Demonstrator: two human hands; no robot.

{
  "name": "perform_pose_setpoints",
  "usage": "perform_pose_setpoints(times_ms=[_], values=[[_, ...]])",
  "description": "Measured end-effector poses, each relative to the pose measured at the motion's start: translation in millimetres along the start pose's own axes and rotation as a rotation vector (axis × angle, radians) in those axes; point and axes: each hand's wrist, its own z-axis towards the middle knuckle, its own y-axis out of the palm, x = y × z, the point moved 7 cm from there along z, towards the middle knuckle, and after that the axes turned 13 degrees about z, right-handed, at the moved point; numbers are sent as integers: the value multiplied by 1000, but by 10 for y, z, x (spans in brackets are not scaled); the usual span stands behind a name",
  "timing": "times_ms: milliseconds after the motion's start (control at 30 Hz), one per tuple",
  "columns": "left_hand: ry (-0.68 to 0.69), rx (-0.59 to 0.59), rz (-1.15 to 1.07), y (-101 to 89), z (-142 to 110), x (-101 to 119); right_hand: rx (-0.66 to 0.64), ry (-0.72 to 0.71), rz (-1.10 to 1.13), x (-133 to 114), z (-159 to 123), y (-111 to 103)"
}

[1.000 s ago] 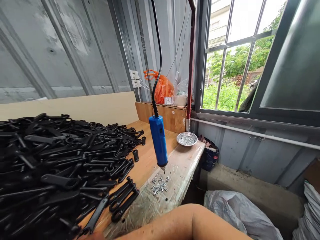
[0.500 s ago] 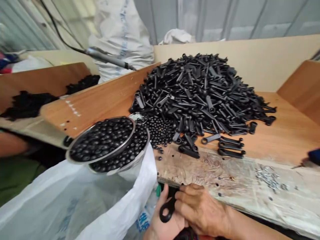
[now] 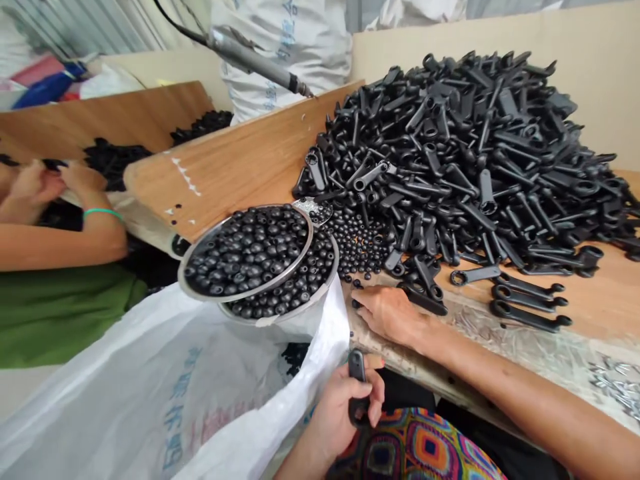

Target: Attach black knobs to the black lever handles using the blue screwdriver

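My left hand (image 3: 345,407) grips a black plastic crank handle (image 3: 357,373) near the front edge of the bench, the thumb across it and its upper end sticking up. At the bench edge my right hand (image 3: 390,313) reaches left, its fingertips closed on a black ball knob (image 3: 355,304). Loose black ball knobs (image 3: 357,243) spread just beyond that hand. To its left, two heaped metal bowls (image 3: 309,233) of such knobs overlap, one resting partly on the other. A big heap of black crank handles (image 3: 470,153) rises behind the right hand.
Several crank handles (image 3: 530,313) lie in a row at the right, near small metal screws (image 3: 617,383). A white woven sack (image 3: 210,373) hangs open below the bowls. A power screwdriver (image 3: 255,60) hangs above the wooden divider (image 3: 240,160). A co-worker's hands (image 3: 55,183) are at far left.
My right hand has left the crank handle and moved up to the loose knobs. My left hand keeps the handle, now held upright. The view has shifted left, bringing a co-worker's hands into sight.
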Motion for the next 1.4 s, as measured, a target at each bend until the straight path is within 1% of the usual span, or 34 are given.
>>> perform_pose_setpoints(times_ms=[100,167,267,300,333,367,433,500,567,600,667,767,867,933,967,1033,1100,1167,1233,1267,1333,1400], values=[[-9,64,57,-18,-26,61,-9,24,7,-52,116,38],[-12,86,88,9,-35,111,-13,33,32,-32,99,22],[20,98,121,100,-35,198,-16,30,88,36,-100,-56],[39,93,131,146,-30,225,-6,21,157,59,-209,-92],[54,85,146,199,-22,243,15,13,282,85,-334,-130],[61,73,170,259,-11,253,43,16,468,121,-470,-161],[65,45,236,394,21,253,98,55,972,223,-758,-167],[85,27,319,540,60,254,137,103,1451,318,-1035,-95],[125,5,403,698,99,259,174,108,1772,386,-1276,-18],[144,-10,442,779,117,255,204,90,1878,419,-1383,5],[164,-45,512,936,148,224,266,52,2016,489,-1569,38],[162,-81,570,1133,180,134,337,1,2092,583,-1796,59],[136,-127,594,1304,197,10,397,-25,2031,645,-1988,43],[121,-150,600,1392,201,-62,459,-22,1873,673,-2112,-1],[115,-146,600,1418,203,-89,491,-28,1750,677,-2172,-40],[92,-114,594,1436,207,-130,585,-78,1410,662,-2291,-163],[38,-91,580,1441,208,-178,705,-148,1040,617,-2404,-291],[-32,-94,557,1451,207,-233,787,-195,788,574,-2477,-352],[-76,-101,539,1456,211,-278,803,-203,686,563,-2493,-347],[-73,-95,541,1448,217,-287,803,-203,647,557,-2492,-339],[-14,-58,598,1409,236,-273,800,-189,538,533,-2480,-322],[82,-11,732,1363,251,-234,777,-155,406,507,-2454,-302]])
